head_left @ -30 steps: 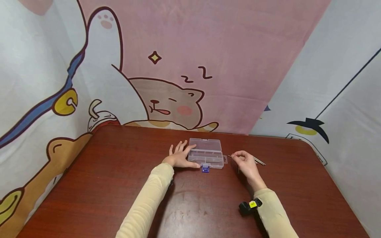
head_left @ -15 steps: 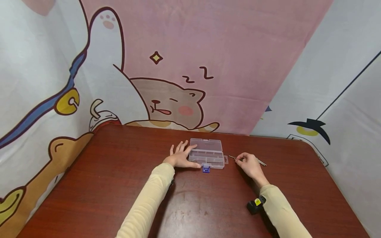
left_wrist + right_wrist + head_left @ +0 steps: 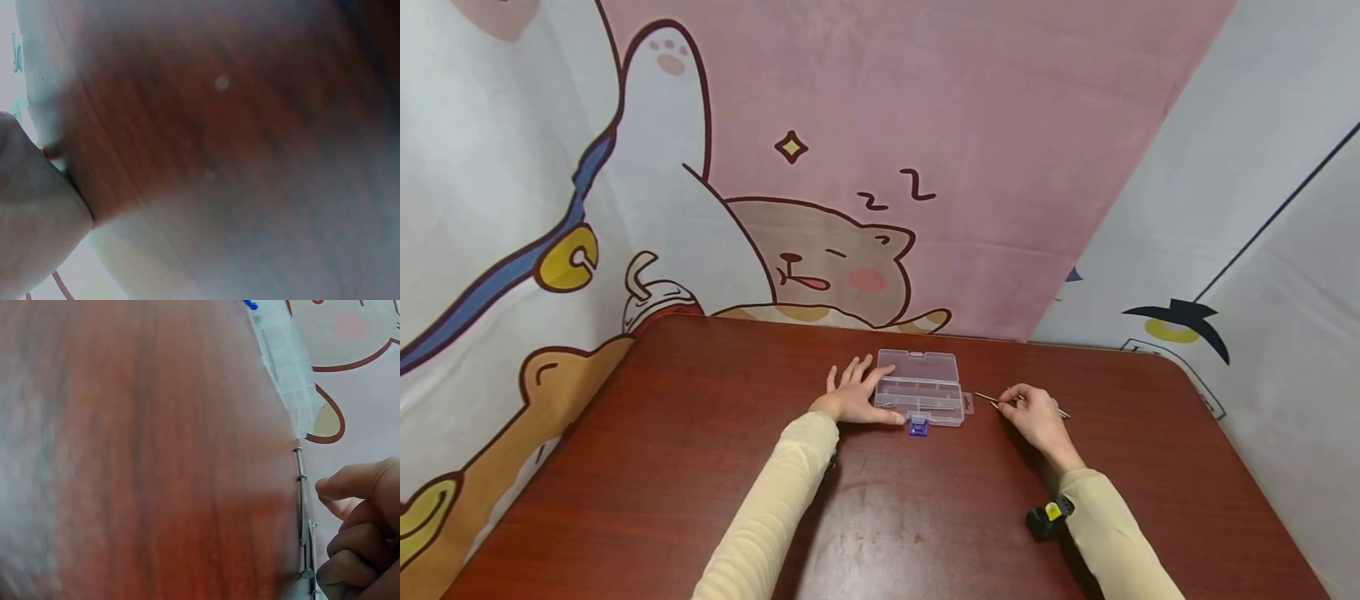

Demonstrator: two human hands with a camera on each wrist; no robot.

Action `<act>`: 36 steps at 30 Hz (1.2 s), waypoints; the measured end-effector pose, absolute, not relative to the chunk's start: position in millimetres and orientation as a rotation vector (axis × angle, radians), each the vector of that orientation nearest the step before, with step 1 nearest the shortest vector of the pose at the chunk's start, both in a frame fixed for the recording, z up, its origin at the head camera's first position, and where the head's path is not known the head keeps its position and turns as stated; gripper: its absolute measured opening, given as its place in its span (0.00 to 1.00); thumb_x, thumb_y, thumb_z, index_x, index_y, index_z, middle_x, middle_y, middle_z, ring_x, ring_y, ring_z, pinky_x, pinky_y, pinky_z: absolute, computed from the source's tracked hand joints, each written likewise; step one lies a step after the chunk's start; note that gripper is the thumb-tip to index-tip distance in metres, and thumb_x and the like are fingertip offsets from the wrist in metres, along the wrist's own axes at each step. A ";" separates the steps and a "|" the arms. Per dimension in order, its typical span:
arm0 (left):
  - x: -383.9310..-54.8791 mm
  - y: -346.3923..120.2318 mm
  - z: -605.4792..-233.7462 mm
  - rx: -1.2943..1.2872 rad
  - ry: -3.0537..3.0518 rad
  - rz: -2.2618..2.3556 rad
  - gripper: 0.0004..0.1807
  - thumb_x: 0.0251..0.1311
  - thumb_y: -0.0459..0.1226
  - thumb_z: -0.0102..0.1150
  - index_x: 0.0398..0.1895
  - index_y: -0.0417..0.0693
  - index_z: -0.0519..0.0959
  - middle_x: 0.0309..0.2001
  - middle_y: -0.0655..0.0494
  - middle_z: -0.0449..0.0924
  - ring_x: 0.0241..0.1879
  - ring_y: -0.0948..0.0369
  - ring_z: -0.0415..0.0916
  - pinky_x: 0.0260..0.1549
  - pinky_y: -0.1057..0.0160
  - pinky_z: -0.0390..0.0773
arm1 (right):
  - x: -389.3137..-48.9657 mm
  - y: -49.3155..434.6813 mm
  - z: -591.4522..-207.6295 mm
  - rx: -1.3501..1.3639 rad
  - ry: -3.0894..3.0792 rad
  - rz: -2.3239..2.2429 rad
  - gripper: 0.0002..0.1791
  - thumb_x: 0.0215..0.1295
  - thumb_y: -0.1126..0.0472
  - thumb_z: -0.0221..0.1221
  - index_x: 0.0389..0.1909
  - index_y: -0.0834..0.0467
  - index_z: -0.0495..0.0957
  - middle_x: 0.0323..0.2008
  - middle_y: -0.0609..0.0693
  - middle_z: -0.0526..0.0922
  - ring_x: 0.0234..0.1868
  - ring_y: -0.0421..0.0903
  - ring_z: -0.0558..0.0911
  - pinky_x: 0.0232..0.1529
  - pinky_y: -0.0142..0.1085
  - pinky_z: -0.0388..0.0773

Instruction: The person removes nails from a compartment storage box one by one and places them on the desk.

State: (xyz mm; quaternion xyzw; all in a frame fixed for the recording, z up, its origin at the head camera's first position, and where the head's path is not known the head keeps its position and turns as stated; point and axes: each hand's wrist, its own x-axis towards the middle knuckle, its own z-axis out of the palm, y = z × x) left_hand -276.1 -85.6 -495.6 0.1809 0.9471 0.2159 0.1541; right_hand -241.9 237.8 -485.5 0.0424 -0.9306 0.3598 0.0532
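Note:
In the head view my left hand point(image 3: 853, 402) lies spread at the left side of a small clear plastic box point(image 3: 955, 419), its thumb at the front edge and its index finger over the hinge side. The lid point(image 3: 928, 367) is raised, and a few thin metal pieces lie inside. To the right, my right hand point(image 3: 1032, 421) hovers low over several long metal nails point(image 3: 985, 397), thumb and index finger close together. The right wrist view has its fingertips point(image 3: 323, 486) just beside the flat-headed nails point(image 3: 302, 512), nothing visible between them. The hand partly hides the nails in the head view.
A blue latch point(image 3: 918, 427) sticks out from the box's front, and a hanging tab point(image 3: 967, 403) from its right side. Everything rests on a dark red wooden table point(image 3: 880, 517). A cartoon-print cloth point(image 3: 985, 167) stands behind it.
My right hand has drawn away from the box, to the right, uncovering more of the nails by its fingertips. The left hand and the box have stayed in place.

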 end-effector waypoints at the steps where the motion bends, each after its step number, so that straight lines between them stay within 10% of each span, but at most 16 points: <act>1: -274.6 -85.4 -492.9 0.518 2.714 0.614 0.56 0.44 0.71 0.60 0.76 0.69 0.49 0.77 0.48 0.35 0.74 0.50 0.29 0.64 0.39 0.27 | -241.2 237.6 -485.0 0.124 -2.822 1.104 0.04 0.59 0.67 0.62 0.34 0.64 0.80 0.13 0.44 0.65 0.15 0.41 0.63 0.18 0.33 0.57; 36: -264.5 -88.0 -484.2 0.634 2.831 0.703 0.54 0.42 0.63 0.70 0.73 0.55 0.61 0.74 0.41 0.49 0.72 0.43 0.44 0.62 0.32 0.38 | -218.4 167.1 -482.1 0.497 -2.978 1.059 0.20 0.53 0.63 0.68 0.49 0.58 0.80 0.12 0.40 0.67 0.14 0.36 0.65 0.16 0.32 0.60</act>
